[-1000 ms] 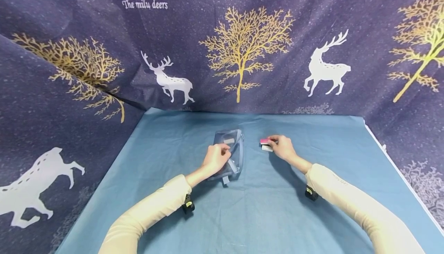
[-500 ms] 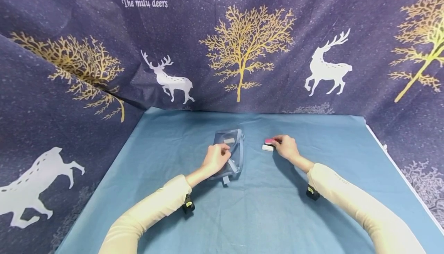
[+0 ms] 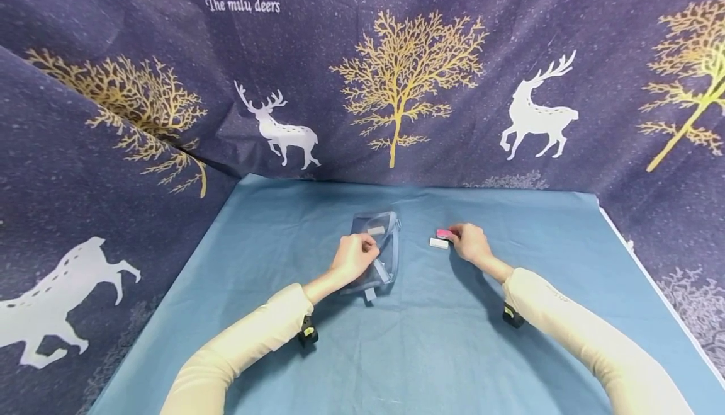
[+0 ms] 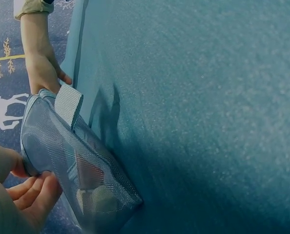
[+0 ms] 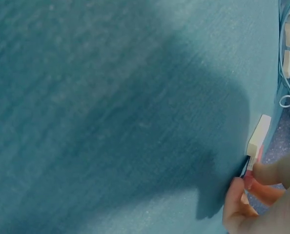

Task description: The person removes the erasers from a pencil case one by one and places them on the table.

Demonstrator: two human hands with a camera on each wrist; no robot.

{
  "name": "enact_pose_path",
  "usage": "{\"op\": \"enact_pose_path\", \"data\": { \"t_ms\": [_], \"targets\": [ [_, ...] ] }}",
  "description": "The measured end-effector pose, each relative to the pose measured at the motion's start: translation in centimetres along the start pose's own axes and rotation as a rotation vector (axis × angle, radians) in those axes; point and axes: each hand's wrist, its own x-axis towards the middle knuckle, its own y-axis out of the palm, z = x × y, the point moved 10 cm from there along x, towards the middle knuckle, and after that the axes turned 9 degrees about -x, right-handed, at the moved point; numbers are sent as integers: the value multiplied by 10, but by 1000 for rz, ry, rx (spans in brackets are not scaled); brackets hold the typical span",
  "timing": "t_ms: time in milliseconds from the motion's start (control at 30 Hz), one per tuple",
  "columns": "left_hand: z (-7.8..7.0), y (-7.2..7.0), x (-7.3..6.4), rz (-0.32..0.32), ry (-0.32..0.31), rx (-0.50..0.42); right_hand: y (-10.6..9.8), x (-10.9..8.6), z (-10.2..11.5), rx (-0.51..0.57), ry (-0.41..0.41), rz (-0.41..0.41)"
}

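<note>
My left hand pinches the opening edge of a blue mesh zip pouch lying on the cloth. In the left wrist view, small pale and reddish pieces show through the mesh. To the right, my right hand pinches a small pink block, eraser-like in shape, between thumb and fingers. Just in front of it lies a small white block, also eraser-like. The right wrist view has the white block close against the pink one, which the fingers partly hide.
A blue cloth covers the table. Behind and to the left hangs a dark curtain with deer and trees. Inside the pouch, a pale block shows near its far end. A ring pull hangs at the zip.
My right hand has moved slightly to the right with the pink block, so more of the white block shows on the cloth. The left hand stays on the pouch.
</note>
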Motion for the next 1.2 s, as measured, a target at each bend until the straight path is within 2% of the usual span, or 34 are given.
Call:
{"op": "enact_pose_path", "data": {
  "t_ms": [200, 400, 633, 767, 900, 1067, 1200],
  "targets": [
    [-1, -1, 0, -10, -13, -15, 1, -1, -2, -16, 26, 39],
    [-3, -3, 2, -31, -22, -6, -1, -2, -2, 17, 43, 54],
    [-11, -8, 1, -74, 36, -13, -4, -1, -3, 41, 42, -10],
    [-15, -10, 3, -87, 45, 6, -6, 0, 1, 66, 34, -38],
    [-14, -8, 3, -72, 32, 23, -8, 1, 4, 86, 32, -57],
    [-13, -4, 4, -17, 1, 73, -9, -2, 11, 104, 31, -56],
    [-14, -3, 4, -4, 11, 75, -9, -4, 19, 145, 13, -44]
  ]
}}
